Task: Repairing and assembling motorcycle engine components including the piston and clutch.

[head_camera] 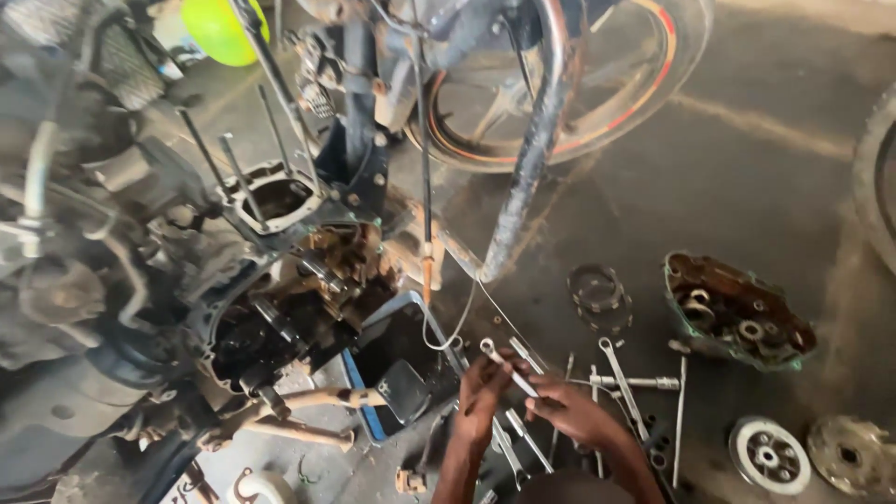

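- Motorcycle (233, 215), engine opened, fills the left half of the frame; its wheel (579, 84) sits at top centre.
- Engine cover (737, 313) lies on the floor at right.
- Blue tray (369, 411) sits under the engine.
- Left hand (483, 397), bottom centre, grip closed on a spanner (509, 366).
- Right hand (574, 411) pinches the spanner's lower end, above more spanners (621, 383).

I've got a slim steel spanner (509, 366) with a ring end at its upper left tip, oily and dull. It slants down to the right, just above the floor, among other loose spanners (515, 446) lying there.
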